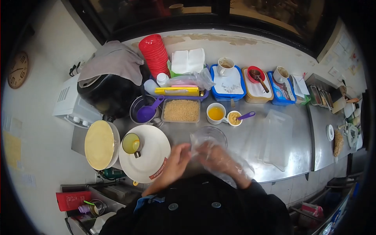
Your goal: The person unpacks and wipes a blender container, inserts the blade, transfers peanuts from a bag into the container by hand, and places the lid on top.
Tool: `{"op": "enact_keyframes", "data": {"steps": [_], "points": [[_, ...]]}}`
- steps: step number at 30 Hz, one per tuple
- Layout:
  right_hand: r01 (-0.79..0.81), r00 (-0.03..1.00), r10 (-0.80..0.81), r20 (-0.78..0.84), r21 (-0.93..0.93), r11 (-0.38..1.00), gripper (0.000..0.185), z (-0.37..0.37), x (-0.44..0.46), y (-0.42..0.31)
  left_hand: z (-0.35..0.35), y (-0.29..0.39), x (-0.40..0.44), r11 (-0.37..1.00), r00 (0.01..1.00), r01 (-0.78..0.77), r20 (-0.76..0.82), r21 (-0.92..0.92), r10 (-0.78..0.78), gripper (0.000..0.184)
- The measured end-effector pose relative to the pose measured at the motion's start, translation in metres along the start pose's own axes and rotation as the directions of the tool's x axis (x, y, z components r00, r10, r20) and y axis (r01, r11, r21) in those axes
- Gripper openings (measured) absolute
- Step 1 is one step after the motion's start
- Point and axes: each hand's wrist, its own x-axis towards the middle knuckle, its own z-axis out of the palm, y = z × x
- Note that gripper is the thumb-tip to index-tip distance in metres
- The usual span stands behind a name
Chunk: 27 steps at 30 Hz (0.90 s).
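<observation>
A thin clear plastic bag (205,141) lies over my right hand (217,156) and forearm, loose and wrinkled. The fingers of that hand are blurred behind the film, so I cannot tell whether they are spread or bent. My left hand (178,158) is at the bag's left side, fingers drawn together against its edge. Just beyond both hands stands a clear round bowl (224,137), partly covered by the plastic. Past it are a white mug (215,113) of yellow liquid and a small cup (235,118) of yellowish paste with a purple spoon (247,115).
Left of my hands, a white plate (150,137) bears a glass cup (131,143); a bowl with a yellow top (102,145) sits beside it. A crumb-filled container (181,111) is behind. Clear plastic lids (276,137) lie right. Tubs (229,92) and red cups (154,55) line the wall.
</observation>
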Motion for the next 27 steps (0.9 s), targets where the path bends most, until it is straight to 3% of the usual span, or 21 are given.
{"op": "enact_keyframes", "data": {"steps": [1,2,3,4,6,7,9,10,11,12,14,15,16,17,18,21,22,24,25,27], "points": [[-0.033,0.983,0.043,0.177,-0.060,0.998,0.018,0.006,-0.005,-0.007,0.008,-0.016,-0.016,1.000,1.000,-0.004,-0.006,-0.003,0.004,0.034],[-0.059,0.933,0.099,0.346,-0.123,0.991,0.016,0.012,-0.016,-0.016,0.017,-0.030,-0.032,0.946,0.975,0.223,0.069,-0.237,-0.212,0.039],[-0.013,0.959,0.086,0.270,-0.260,0.965,0.020,0.051,-0.051,0.026,0.023,-0.043,-0.042,0.788,0.899,0.439,0.194,-0.432,-0.394,0.045],[-0.013,0.959,0.087,0.270,-0.263,0.965,0.020,0.050,-0.050,0.022,0.025,-0.057,-0.043,0.788,0.899,0.438,0.195,-0.433,-0.392,0.045],[-0.068,0.939,0.177,0.294,-0.346,0.936,0.023,0.046,-0.042,0.013,0.025,-0.074,-0.041,0.284,0.693,0.691,0.497,-0.665,-0.521,0.059],[0.122,0.971,-0.030,0.239,-0.383,0.916,0.018,0.052,-0.051,0.029,0.024,-0.077,-0.040,0.288,0.699,0.687,0.497,-0.668,-0.515,0.059],[0.153,0.966,-0.061,0.252,-0.364,0.919,0.017,0.031,-0.058,-0.013,0.020,-0.070,-0.029,0.047,0.667,0.680,0.592,-0.731,-0.453,0.070],[0.169,0.962,-0.081,0.260,-0.339,0.925,0.017,0.025,-0.063,-0.032,0.018,-0.063,-0.026,0.054,0.671,0.682,0.594,-0.730,-0.444,0.070],[0.081,0.972,-0.062,0.226,-0.078,0.994,0.017,0.026,-0.072,-0.044,0.017,-0.053,-0.025,0.060,0.800,0.569,0.535,-0.820,-0.271,0.071],[0.069,0.976,-0.049,0.213,-0.089,0.994,0.017,0.025,-0.078,-0.054,0.015,-0.046,-0.025,0.035,0.889,0.454,0.450,-0.890,-0.090,0.073],[0.221,0.955,-0.190,0.226,-0.121,0.968,0.023,0.016,-0.089,-0.080,0.006,-0.049,-0.023,-0.031,0.862,0.508,0.507,-0.861,0.024,0.072],[0.066,0.983,-0.063,0.172,-0.015,0.998,0.028,-0.001,-0.088,-0.107,0.000,-0.051,-0.025,0.235,0.846,0.508,0.531,-0.829,0.045,0.072],[0.047,0.986,-0.042,0.163,-0.030,0.998,0.028,-0.004,-0.097,-0.114,-0.005,-0.054,-0.027,0.483,0.828,0.465,0.558,-0.742,0.060,0.073],[-0.014,0.996,0.021,0.091,-0.074,0.997,0.029,-0.007,-0.107,-0.120,-0.011,-0.047,-0.029,0.495,0.752,0.540,0.654,-0.680,0.079,0.073],[-0.079,0.997,0.082,0.016,-0.114,0.990,0.030,-0.009,-0.119,-0.125,-0.009,-0.039,-0.031,0.489,0.737,0.556,0.671,-0.672,0.085,0.073],[-0.120,0.992,0.125,0.015,-0.196,0.973,0.031,-0.007,-0.145,-0.150,0.009,-0.024,-0.033,0.200,0.636,0.706,0.733,-0.679,0.240,0.077],[-0.099,0.993,0.111,0.044,-0.215,0.972,0.032,-0.005,-0.152,-0.159,0.017,-0.022,-0.035,0.206,0.611,0.725,0.752,-0.657,0.248,0.077],[-0.146,0.987,0.158,0.032,-0.234,0.961,0.036,-0.006,-0.170,-0.177,0.029,-0.004,-0.042,0.058,0.623,0.751,0.735,-0.658,0.267,0.074],[-0.170,0.982,0.185,0.041,-0.240,0.956,0.039,-0.005,-0.178,-0.186,0.034,-0.002,-0.042,0.062,0.594,0.774,0.756,-0.630,0.274,0.074],[-0.274,0.952,0.300,0.053,-0.283,0.919,0.043,0.001,-0.196,-0.205,0.049,-0.001,-0.051,0.306,0.502,0.732,0.785,-0.609,0.363,0.073]]}}
